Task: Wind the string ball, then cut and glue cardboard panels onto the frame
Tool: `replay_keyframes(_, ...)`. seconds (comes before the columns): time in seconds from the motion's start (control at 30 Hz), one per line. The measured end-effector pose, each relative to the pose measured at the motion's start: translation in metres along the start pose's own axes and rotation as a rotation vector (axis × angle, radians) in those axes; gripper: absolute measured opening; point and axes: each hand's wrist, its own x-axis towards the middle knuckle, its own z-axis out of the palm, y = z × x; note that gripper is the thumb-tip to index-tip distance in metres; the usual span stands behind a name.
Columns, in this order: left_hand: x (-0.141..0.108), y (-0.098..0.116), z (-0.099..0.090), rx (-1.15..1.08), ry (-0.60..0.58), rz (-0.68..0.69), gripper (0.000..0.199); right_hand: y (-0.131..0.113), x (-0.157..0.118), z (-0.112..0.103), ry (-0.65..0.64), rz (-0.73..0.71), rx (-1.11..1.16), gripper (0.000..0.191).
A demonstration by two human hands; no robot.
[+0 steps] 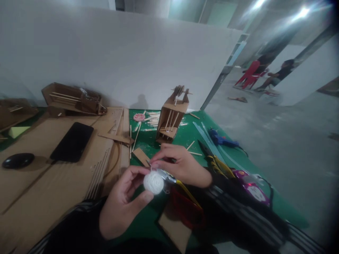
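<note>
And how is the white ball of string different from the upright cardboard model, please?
The ball of string is white and round; the cardboard model is brown and boxy. The ball is small; the model is clearly larger. The left hand holds the ball; the model stands on the green surface.
</note>
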Motion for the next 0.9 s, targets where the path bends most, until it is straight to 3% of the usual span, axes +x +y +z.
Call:
replay_keyframes(0.2,0.002,0.003,0.002,0.006,0.085,0.076,0.028,0.018,-0.011,0.025,-0.013,0.190,0.103,0.023)
replay_keyframes(0.33,0.004,0.002,0.003,0.082,0.128,0.090,0.030,0.006,-0.026,0.034,-0.044,0.115,-0.052,0.027)
replay_keyframes(0.47,0.006,0.000,0.002,0.191,0.160,0.113,0.030,-0.018,-0.036,0.025,-0.114,0.046,-0.247,0.017)
replay_keyframes(0.7,0.004,-0.003,0.001,0.101,-0.020,0.030,0.030,-0.048,-0.031,-0.002,-0.250,-0.060,-0.401,0.016)
replay_keyframes(0.9,-0.001,0.002,0.000,-0.047,-0.120,-0.076,0.027,-0.036,-0.013,-0.010,-0.145,-0.218,-0.274,0.021)
